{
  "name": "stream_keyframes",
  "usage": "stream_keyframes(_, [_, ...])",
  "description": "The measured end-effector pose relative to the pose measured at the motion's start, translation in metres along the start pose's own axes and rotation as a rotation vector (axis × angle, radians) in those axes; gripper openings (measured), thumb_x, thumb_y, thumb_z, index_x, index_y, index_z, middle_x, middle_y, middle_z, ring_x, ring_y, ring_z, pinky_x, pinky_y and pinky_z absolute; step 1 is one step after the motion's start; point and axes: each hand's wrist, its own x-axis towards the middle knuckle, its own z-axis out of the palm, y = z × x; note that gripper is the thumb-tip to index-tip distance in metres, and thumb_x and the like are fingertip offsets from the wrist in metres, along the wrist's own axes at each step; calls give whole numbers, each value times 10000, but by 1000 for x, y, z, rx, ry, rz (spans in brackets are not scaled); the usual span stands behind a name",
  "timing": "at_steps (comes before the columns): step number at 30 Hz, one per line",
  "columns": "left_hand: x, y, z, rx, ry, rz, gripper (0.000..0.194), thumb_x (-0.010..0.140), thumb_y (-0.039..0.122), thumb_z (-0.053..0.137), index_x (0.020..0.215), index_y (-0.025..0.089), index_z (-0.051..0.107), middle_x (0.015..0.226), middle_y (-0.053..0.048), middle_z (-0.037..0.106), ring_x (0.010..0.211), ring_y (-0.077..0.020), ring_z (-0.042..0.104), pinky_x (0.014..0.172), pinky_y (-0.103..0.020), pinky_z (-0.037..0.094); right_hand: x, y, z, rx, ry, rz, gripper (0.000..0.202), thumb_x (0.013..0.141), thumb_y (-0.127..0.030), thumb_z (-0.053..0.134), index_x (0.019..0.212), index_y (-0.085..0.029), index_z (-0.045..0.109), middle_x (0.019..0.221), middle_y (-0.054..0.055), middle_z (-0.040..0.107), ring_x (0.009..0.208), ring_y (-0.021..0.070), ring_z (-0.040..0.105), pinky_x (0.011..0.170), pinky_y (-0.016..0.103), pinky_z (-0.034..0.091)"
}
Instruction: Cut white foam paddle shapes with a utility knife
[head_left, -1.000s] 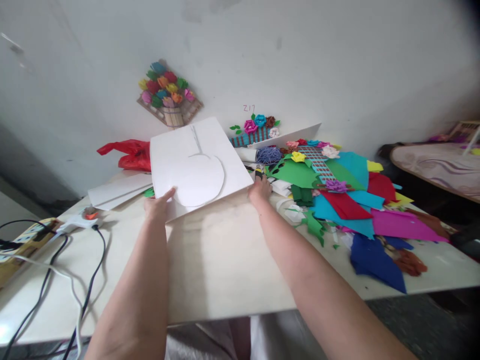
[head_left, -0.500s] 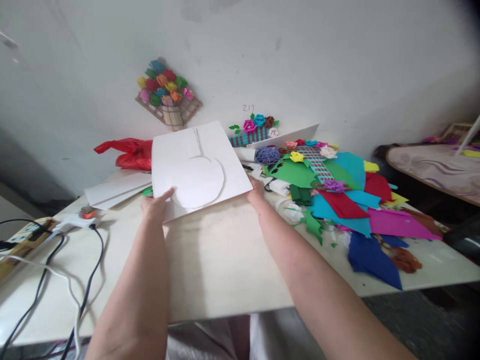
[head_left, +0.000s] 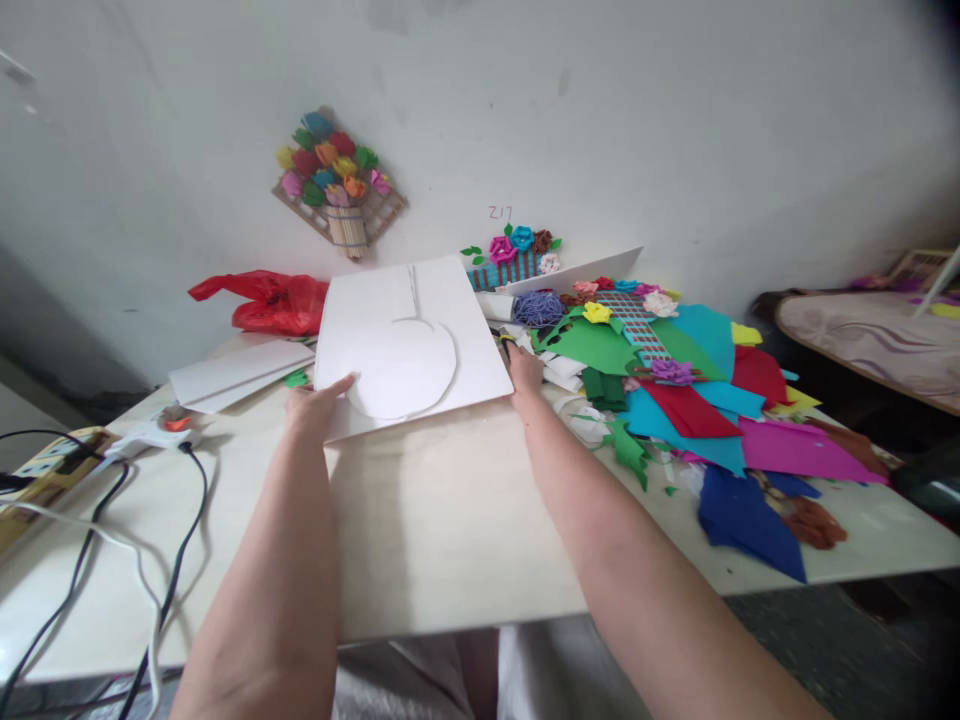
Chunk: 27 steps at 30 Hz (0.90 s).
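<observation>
A white board is held between my two hands above the table, its far edge toward the wall. On its face lies a round white cut-out with a thin stem-like strip running up from it. My left hand grips the board's lower left corner, thumb on top and fingers beneath. At the right edge my right hand holds the board, its fingers partly hidden. Scissors with dark and yellow handles lie close to my right fingers.
Coloured paper sheets and paper flowers pile up on the right. A red plastic bag and white sheets lie at the left. A power strip with cables sits near the left edge. Purple yarn stands behind.
The board has shifted slightly to the right and tilted lower, with both hands still gripping it. My right hand has moved a little right along with the edge.
</observation>
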Motion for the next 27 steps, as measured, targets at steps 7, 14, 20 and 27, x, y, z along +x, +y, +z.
stream_keyframes(7, [2, 3, -3, 237, -18, -3, 517, 413, 445, 901, 729, 184, 585, 749, -99, 654, 767, -303, 660, 661, -399, 523, 6, 17, -8, 188, 192, 81, 602, 810, -66, 379, 1398, -136, 483, 1366, 127, 557, 1177, 238, 542, 987, 330, 399])
stream_keyframes(14, [3, 5, -4, 332, 33, -34, 605, 355, 402, 914, 801, 209, 554, 912, -149, 682, 946, -375, 656, 784, -455, 514, -1, 13, -8, 91, 138, 121, 553, 842, -106, 395, 1376, -182, 515, 1367, 134, 546, 1118, 275, 562, 965, 388, 379])
stream_keyframes(20, [-5, 4, 2, 368, -7, 6, 542, 432, 427, 889, 820, 200, 587, 903, -175, 693, 957, -398, 658, 767, -459, 513, -4, 9, -5, -39, 93, 89, 481, 873, -121, 396, 1320, -172, 563, 1230, 160, 609, 1083, 285, 561, 941, 397, 375])
stream_keyframes(27, [-27, 14, 13, 594, 3, 29, 584, 594, 556, 791, 998, 170, 619, 1085, -224, 689, 1086, -390, 630, 829, -452, 503, -8, 5, -5, -120, 55, 55, 444, 888, -108, 350, 1239, -138, 620, 1379, 154, 535, 1189, 306, 488, 981, 428, 340])
